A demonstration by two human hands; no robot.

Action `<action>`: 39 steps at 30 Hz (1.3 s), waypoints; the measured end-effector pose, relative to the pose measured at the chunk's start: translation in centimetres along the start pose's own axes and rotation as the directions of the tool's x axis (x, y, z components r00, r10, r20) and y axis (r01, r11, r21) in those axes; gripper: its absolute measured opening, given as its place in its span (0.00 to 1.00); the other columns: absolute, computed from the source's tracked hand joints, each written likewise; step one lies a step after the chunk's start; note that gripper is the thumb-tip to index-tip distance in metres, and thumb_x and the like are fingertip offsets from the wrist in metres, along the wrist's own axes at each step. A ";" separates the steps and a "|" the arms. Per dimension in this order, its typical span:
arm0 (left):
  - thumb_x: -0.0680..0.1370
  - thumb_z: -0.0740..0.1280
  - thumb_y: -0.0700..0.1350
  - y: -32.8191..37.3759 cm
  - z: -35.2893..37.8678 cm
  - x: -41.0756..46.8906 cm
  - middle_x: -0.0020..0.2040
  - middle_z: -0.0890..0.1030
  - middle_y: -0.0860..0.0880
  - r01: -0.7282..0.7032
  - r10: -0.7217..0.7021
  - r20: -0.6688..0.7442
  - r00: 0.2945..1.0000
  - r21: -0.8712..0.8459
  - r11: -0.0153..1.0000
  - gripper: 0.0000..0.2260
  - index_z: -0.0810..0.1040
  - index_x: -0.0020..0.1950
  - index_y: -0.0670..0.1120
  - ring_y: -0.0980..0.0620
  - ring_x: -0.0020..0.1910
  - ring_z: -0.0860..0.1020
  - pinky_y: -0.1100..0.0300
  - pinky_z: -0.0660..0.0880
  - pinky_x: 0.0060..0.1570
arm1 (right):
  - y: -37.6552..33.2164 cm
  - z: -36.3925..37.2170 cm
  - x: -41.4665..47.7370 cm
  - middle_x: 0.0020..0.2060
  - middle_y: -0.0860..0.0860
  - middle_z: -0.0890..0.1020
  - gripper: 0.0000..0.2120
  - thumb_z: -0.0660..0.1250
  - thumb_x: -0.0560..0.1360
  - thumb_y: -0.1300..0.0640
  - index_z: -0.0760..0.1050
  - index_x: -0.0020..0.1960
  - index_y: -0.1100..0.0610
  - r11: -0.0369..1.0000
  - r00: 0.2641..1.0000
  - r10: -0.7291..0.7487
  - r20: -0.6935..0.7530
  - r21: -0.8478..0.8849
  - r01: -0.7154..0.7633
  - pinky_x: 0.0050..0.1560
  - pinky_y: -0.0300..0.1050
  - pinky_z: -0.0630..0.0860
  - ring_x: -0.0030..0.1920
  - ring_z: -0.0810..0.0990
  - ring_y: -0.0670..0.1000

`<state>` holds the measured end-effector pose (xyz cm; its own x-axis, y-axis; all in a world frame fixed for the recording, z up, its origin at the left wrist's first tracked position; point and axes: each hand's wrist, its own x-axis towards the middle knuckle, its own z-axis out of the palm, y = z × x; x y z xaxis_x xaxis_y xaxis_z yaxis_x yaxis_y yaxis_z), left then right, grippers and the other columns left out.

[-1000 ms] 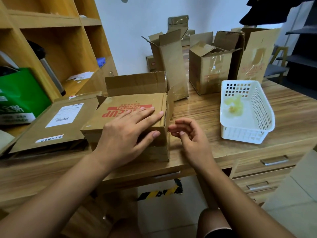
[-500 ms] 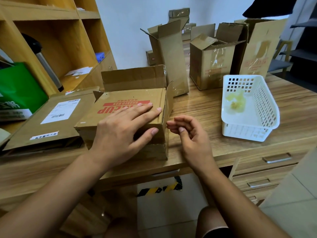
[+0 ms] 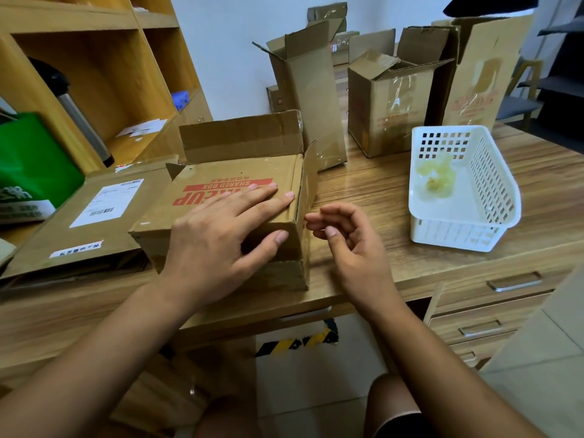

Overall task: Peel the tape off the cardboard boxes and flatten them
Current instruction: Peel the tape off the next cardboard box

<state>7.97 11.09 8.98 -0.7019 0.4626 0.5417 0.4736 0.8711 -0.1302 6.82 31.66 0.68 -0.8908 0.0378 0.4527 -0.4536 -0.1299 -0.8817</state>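
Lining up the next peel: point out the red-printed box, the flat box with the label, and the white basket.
Red-printed box [image 3: 240, 167]: head view, top face above the print.
Flat box [image 3: 106, 202]: head view, on its white label.
White basket [image 3: 493, 191]: head view, slotted right wall.

The brown cardboard box [image 3: 205, 175] at the front edge of the pale wood-grain desk [image 3: 379, 197] has red lettering and a red band. The flattened brown box [image 3: 47, 241] to its left carries white labels with black barcodes. Near the right edge, a white grid-holed basket [image 3: 448, 233] holds yellowish tape [image 3: 437, 181]; striped black-and-yellow floor tape [image 3: 294, 343] lies below.
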 end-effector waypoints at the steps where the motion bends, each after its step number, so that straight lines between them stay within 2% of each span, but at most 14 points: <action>1: 0.82 0.54 0.63 0.0 0.0 0.0 0.73 0.73 0.54 0.000 0.000 -0.001 1.000 0.000 1.000 0.23 0.68 0.76 0.60 0.53 0.71 0.72 0.56 0.69 0.63 | 0.0 0.0 0.0 0.55 0.53 0.84 0.14 0.59 0.82 0.70 0.73 0.63 0.59 1.000 1.000 0.004 0.007 -0.011 -0.004 0.62 0.47 0.79 0.59 0.83 0.51; 8: 0.82 0.54 0.64 0.0 0.0 0.0 0.73 0.73 0.55 0.004 -0.004 0.006 1.000 0.002 1.000 0.24 0.67 0.76 0.60 0.53 0.71 0.72 0.56 0.69 0.61 | 0.0 -0.2 -0.2 0.49 0.52 0.84 0.13 0.61 0.81 0.71 0.75 0.59 0.57 1.000 1.000 0.015 -0.022 -0.023 -0.016 0.58 0.45 0.80 0.54 0.83 0.50; 12: 0.82 0.54 0.64 0.1 -0.1 0.0 0.73 0.73 0.54 0.005 -0.005 0.010 1.000 -0.003 1.000 0.24 0.67 0.76 0.61 0.53 0.70 0.72 0.56 0.69 0.61 | -0.4 0.0 -0.2 0.55 0.50 0.83 0.15 0.65 0.79 0.70 0.74 0.63 0.57 0.996 0.999 -0.039 -0.015 -0.075 0.038 0.62 0.45 0.78 0.59 0.82 0.49; 18: 0.82 0.54 0.64 0.1 -0.1 0.0 0.73 0.73 0.55 0.007 -0.007 0.011 1.000 -0.014 1.000 0.24 0.67 0.76 0.60 0.53 0.71 0.72 0.53 0.71 0.63 | -0.2 0.8 -0.1 0.51 0.46 0.83 0.16 0.72 0.76 0.68 0.76 0.61 0.57 0.970 0.994 -0.111 -0.025 -0.219 0.103 0.58 0.41 0.79 0.55 0.83 0.46; 24: 0.82 0.53 0.64 0.0 -0.1 0.0 0.73 0.73 0.55 0.004 -0.004 0.012 1.000 -0.010 1.000 0.24 0.67 0.76 0.60 0.53 0.71 0.72 0.55 0.71 0.61 | -0.4 1.4 0.7 0.48 0.44 0.81 0.15 0.71 0.77 0.66 0.74 0.59 0.52 0.926 0.987 -0.158 -0.035 -0.352 0.136 0.53 0.34 0.77 0.51 0.81 0.43; 33: 0.82 0.54 0.64 0.1 -0.1 0.1 0.73 0.73 0.54 -0.003 0.003 0.018 1.000 -0.009 1.000 0.24 0.67 0.76 0.60 0.52 0.70 0.73 0.54 0.72 0.60 | -0.8 0.2 -1.9 0.49 0.43 0.79 0.09 0.65 0.81 0.63 0.74 0.58 0.52 0.913 0.997 0.014 0.080 -0.409 0.020 0.50 0.37 0.77 0.51 0.79 0.44; 39: 0.81 0.53 0.65 0.1 -0.2 0.2 0.73 0.73 0.55 0.002 -0.001 0.025 1.000 -0.017 1.000 0.24 0.67 0.76 0.61 0.51 0.69 0.73 0.53 0.73 0.58 | -1.8 -0.3 -1.5 0.48 0.43 0.77 0.17 0.65 0.81 0.61 0.72 0.69 0.50 0.888 0.996 0.065 0.062 -0.459 -0.029 0.49 0.33 0.75 0.50 0.77 0.42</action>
<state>7.96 11.20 9.27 -0.7157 0.4656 0.5205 0.4814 0.8689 -0.1153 8.99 32.14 1.53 -0.9150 -0.0320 0.4022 -0.3885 0.3389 -0.8569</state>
